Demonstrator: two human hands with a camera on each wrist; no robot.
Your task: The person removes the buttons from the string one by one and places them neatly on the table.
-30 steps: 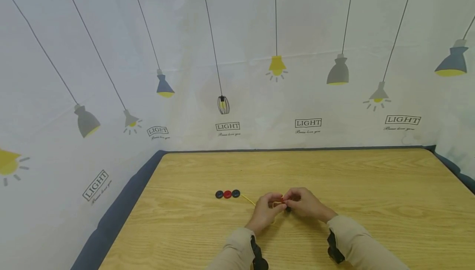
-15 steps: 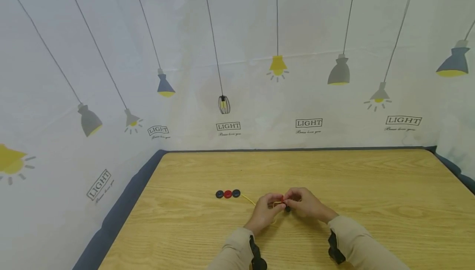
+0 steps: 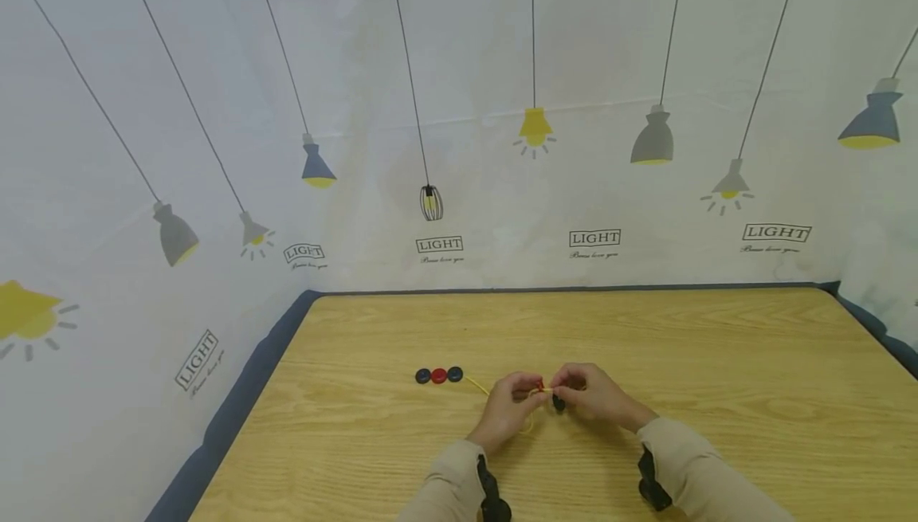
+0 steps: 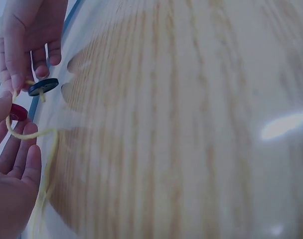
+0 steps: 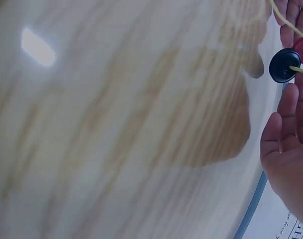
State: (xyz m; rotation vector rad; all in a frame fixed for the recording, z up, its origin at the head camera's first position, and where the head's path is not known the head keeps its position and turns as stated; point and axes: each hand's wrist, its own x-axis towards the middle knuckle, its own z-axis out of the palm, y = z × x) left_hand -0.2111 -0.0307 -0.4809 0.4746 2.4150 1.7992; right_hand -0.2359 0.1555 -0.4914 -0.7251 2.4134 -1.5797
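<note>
A red button (image 4: 19,112) is pinched in my left hand (image 3: 504,412), between thumb and fingers. Close by on the right, my right hand (image 3: 595,398) pinches a yellow cord (image 4: 53,149) with its fingertips. A dark button (image 4: 43,87) is threaded on that cord and hangs tilted just under the right fingertips; a short cord end pokes out of its face. In the right wrist view the red button shows several small holes, partly behind the dark one. From the left hand the cord loops down and trails over the table.
On the wooden table (image 3: 373,442), a dark button (image 3: 423,376), a red button (image 3: 439,376) and another dark button (image 3: 455,374) lie in a row left of the hands. The cord runs toward this row. A lamp-printed white curtain (image 3: 502,187) stands behind the table.
The fingertips have drawn slightly apart, the right hand moving a little right. A short stretch of yellow cord now shows between them, and the dark button hangs in plainer view.
</note>
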